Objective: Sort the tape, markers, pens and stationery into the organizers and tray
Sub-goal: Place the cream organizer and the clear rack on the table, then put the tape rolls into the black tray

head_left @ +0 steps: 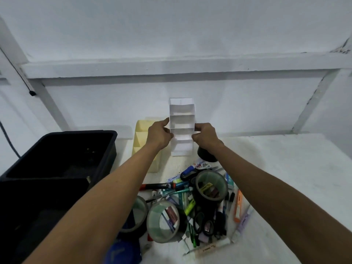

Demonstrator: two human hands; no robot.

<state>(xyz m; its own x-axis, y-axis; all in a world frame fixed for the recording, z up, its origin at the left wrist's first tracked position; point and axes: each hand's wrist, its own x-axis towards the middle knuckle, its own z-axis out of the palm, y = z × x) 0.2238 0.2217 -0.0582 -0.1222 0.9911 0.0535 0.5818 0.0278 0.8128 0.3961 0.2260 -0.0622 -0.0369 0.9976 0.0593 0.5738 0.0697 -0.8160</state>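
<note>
Head view: the white folded-paper organizer with stacked compartments [182, 126] sits at the centre of the frame, its long axis running away from the person toward the wall. The left hand [159, 135] pinches its left edge and the right hand [204, 137] pinches its right edge, equally near. Just left stands a pale yellow organizer [142, 128]; a black tray [106, 147] lies at middle left. The pile of tape rolls, markers and pens [190, 204] lies lower centre, between the forearms.

I see a pale white painted wall [171, 35] with a horizontal white ledge [171, 66], slanted white braces [314, 103] beneath, a white tabletop [285, 159], flat dim light.
</note>
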